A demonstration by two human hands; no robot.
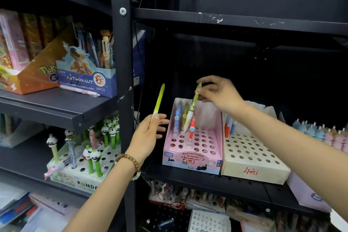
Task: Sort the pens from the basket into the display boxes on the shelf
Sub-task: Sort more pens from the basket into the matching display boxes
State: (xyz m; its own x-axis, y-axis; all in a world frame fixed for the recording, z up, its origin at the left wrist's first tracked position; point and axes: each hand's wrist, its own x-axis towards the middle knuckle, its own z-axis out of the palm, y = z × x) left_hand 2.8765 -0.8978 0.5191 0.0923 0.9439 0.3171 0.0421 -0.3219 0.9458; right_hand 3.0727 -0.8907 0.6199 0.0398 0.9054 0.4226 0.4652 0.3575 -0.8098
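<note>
My right hand [218,93] pinches the top of a green and white pen [192,108], whose lower end reaches into the back rows of the pink display box [205,162]. A blue pen [177,117], a yellow-green pen and a red pen [191,130] stand in that box's holes. My left hand [148,134] holds a slim light-green pen [159,100] upright, just left of the pink box. No basket is in view.
A cream display box [254,164] marked in red stands right of the pink one, with a few red and blue pens at its back. A black shelf post [122,62] rises left of my left hand. A panda pen box [84,171] and an astronaut box [88,81] fill the left shelves.
</note>
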